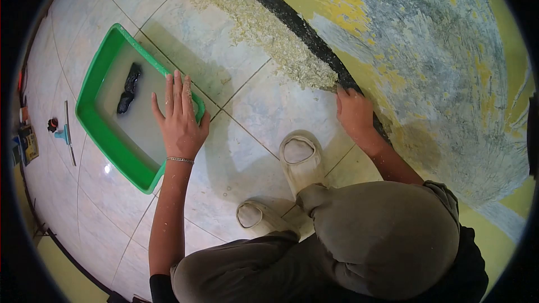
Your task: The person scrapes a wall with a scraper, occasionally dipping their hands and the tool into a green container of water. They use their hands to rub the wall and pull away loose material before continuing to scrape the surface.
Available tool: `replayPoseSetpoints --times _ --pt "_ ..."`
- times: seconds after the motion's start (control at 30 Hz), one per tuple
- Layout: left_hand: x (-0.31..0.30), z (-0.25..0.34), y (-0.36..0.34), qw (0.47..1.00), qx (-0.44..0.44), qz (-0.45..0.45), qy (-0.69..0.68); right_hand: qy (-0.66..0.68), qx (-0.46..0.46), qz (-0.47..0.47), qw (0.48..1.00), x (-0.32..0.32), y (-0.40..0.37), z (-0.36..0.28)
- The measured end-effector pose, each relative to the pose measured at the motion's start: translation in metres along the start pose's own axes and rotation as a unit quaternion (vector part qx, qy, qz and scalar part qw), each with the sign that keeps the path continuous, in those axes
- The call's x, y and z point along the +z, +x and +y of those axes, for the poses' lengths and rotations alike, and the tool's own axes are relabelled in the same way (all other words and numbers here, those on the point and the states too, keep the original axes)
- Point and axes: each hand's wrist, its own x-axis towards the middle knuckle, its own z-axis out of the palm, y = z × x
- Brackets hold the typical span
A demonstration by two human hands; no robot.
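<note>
My left hand (181,120) is spread flat over the near right side of a green basin (112,160), its fingers apart and specked with pale flakes. Cloudy water (149,126) fills the basin, and a crumpled black cloth-like thing (130,88) lies in it. Down by the black skirting (297,22), my right hand (355,113) is closed, with its fingertips low at the floor. I cannot tell what it grips; only a thin edge shows by the fingers. Right against them ends a long heap of pale paint scrapings (297,64).
The yellow-green wall (426,50) on the right has large scraped grey patches. A blue-headed squeegee (67,133) lies on the tiled floor at far left, near several small items. My pale shoes (299,160) stand on the tiles between both hands.
</note>
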Motion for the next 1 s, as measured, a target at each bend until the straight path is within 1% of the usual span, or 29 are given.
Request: replayPoseSetpoints --times 0.03,0.1,0.13,0.2,0.27,0.3,0.37,0.4,0.47,0.53,0.6,0.67,0.7,0.77,0.8,0.87,0.93,1.0 --pt "0.0 0.0 0.001 1.0 -0.001 0.001 0.0 0.0 -0.001 0.001 1.0 -0.01 0.011 -0.005" --pt "0.0 -0.001 -0.001 1.0 -0.002 -0.011 0.005 -0.06 -0.008 -0.099 0.993 -0.031 0.036 -0.015" --pt "0.0 -0.001 -0.001 1.0 -0.004 -0.012 0.005 -0.06 -0.011 -0.1 0.993 -0.041 0.05 -0.022" --pt "0.0 -0.002 -0.001 1.0 0.002 -0.005 -0.003 -0.116 -0.092 -0.128 0.981 -0.056 0.084 -0.037" --pt "0.0 -0.002 -0.001 1.0 -0.001 -0.006 -0.002 -0.127 -0.125 -0.125 0.976 -0.06 0.116 -0.05" --pt "0.0 -0.002 -0.002 1.0 -0.002 -0.009 -0.001 -0.127 -0.127 -0.125 0.976 -0.058 0.129 -0.054" --pt "-0.001 -0.002 -0.003 1.0 -0.003 -0.009 -0.001 -0.149 -0.135 -0.165 0.966 -0.056 0.144 -0.058" --pt "-0.001 -0.003 -0.003 1.0 -0.002 -0.007 -0.001 -0.148 -0.135 -0.164 0.966 -0.057 0.14 -0.056" --pt "-0.002 -0.003 -0.003 1.0 -0.002 -0.009 -0.003 -0.111 -0.137 -0.127 0.976 -0.059 0.125 -0.045" --pt "-0.003 -0.004 -0.002 1.0 -0.007 -0.01 -0.006 -0.11 -0.091 -0.128 0.981 -0.065 0.097 -0.038" --pt "-0.003 -0.004 -0.002 1.0 -0.01 -0.016 -0.008 -0.112 -0.066 -0.116 0.985 -0.058 0.063 -0.018" --pt "-0.002 -0.004 -0.003 1.0 -0.01 -0.011 -0.003 -0.058 -0.01 -0.115 0.992 -0.055 0.028 -0.008" --pt "-0.001 -0.003 -0.003 1.0 -0.008 -0.005 0.004 -0.06 -0.008 -0.117 0.991 -0.049 0.009 0.0" --pt "-0.001 -0.001 -0.002 1.0 -0.007 0.002 -0.002 -0.006 0.013 -0.084 0.996 -0.029 -0.028 0.018" --pt "-0.001 -0.001 -0.002 1.0 -0.006 0.01 -0.005 -0.007 0.016 -0.083 0.996 -0.017 -0.046 0.024" --pt "0.0 0.0 -0.002 1.0 -0.002 0.012 -0.001 0.117 -0.003 0.001 0.993 0.003 -0.079 0.029" --pt "0.001 0.0 -0.002 1.0 0.001 0.017 0.005 0.118 0.005 -0.011 0.993 0.014 -0.091 0.027" --pt "0.001 0.0 -0.002 1.0 -0.004 0.013 0.009 0.12 0.009 -0.023 0.992 0.018 -0.088 0.023"
